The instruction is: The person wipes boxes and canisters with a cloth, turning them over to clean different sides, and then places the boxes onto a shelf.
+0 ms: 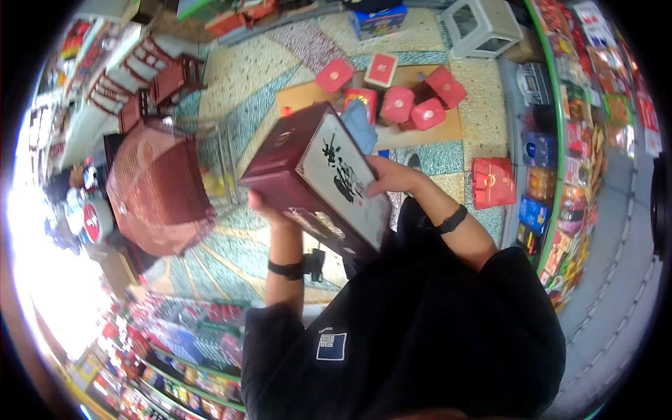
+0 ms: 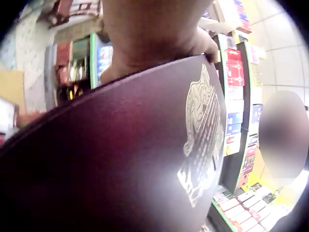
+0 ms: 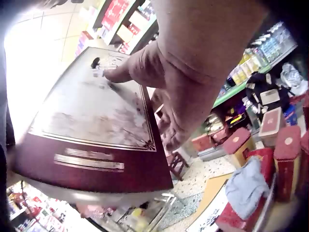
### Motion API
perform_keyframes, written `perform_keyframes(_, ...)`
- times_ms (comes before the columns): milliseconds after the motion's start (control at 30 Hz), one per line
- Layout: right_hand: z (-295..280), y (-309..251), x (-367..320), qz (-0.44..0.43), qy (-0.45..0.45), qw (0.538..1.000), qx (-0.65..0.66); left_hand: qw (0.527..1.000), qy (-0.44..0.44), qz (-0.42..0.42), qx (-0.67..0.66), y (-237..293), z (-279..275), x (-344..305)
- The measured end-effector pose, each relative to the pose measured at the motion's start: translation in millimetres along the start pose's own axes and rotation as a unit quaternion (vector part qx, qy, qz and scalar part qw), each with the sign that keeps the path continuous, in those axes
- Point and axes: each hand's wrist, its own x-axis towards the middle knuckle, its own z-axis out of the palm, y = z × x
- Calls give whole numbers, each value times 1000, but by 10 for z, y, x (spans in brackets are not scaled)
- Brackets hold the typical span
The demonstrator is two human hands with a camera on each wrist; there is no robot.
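A large maroon gift box [image 1: 280, 157] with a white front panel and black brush lettering is held up, tilted, before the person's chest. The left hand [image 1: 266, 206] grips its left side, its fingers mostly hidden behind the box in the head view. On the opposite side the right hand [image 3: 178, 87] holds the edge, thumb pressed on the white panel and fingers round the side. Gold print shows on the maroon face in the left wrist view. Just beyond the box, a grey-blue cloth [image 3: 248, 188] lies over a red box.
Several red-topped boxes [image 1: 397, 105] stand on flattened cardboard [image 1: 451, 129] on the floor. A red bag [image 1: 493, 182] lies at right, near packed shelves [image 1: 560, 161]. To the left are a reddish covered heap [image 1: 157, 189] and wooden chairs [image 1: 175, 80]. A pale stool [image 1: 483, 28] stands at the back.
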Motion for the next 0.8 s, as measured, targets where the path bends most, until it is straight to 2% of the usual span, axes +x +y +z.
perform_keyframes(33, -123, -186, -190, 20, -37, 999, 32, 998, 35, -31, -47, -236, 126, 83)
perform_keyframes(67, -198, -194, -416, 6, -6, 988, 153, 988, -45, -100, -108, -390, 374, 149)
perform_keyframes(100, -243, -177, -670, -9, 20, 961, 275, 994, -18, -87, -64, -642, 428, 227)
perform_keyframes(133, -305, -234, -930, -28, 40, 962, 269, 990, -28, -113, -81, -847, 657, 246)
perform_keyframes(167, -352, -315, -1207, -8, 77, 952, 296, 985, -39, -138, -100, -1044, 925, 246)
perform_keyframes(267, -501, -379, -1970, -76, 142, 926, 341, 978, -88, -169, -79, -1630, 1702, 179)
perform_keyframes(300, -561, -410, -2244, -91, 160, 924, 335, 969, -130, -189, -89, -1976, 1586, 244)
perform_keyframes(367, -596, -412, -2768, -119, 193, 911, 343, 970, -89, -217, -63, -2435, 2026, 114)
perform_keyframes(400, -621, -419, -3007, -150, 228, 893, 358, 966, -98, -234, -56, -2655, 2261, 8)
perform_keyframes(467, -765, -347, -3461, -198, 286, 870, 348, 957, -83, -276, 30, -3086, 2760, -146)
perform_keyframes(500, -840, -301, -3718, -209, 302, 864, 346, 932, -121, -342, 9, -3263, 2924, -234)
perform_keyframes(567, -940, -283, -4168, -255, 395, 826, 309, 894, -148, -417, 75, -3579, 3386, -552)
perform_keyframes(633, -1019, -193, -4554, -273, 467, 765, 349, 848, -114, -491, 164, -4055, 3259, -750)
perform_keyframes(700, -1132, -47, -4896, -279, 529, 715, 361, 785, -271, -490, 266, -4339, 3186, -1002)
perform_keyframes(767, -1271, 150, -5174, -268, 570, 683, 370, 750, -384, -460, 279, -4455, 3442, -1125)
perform_keyframes(800, -1358, 130, -5243, -291, 577, 675, 356, 749, -392, -452, 284, -4529, 3500, -1197)
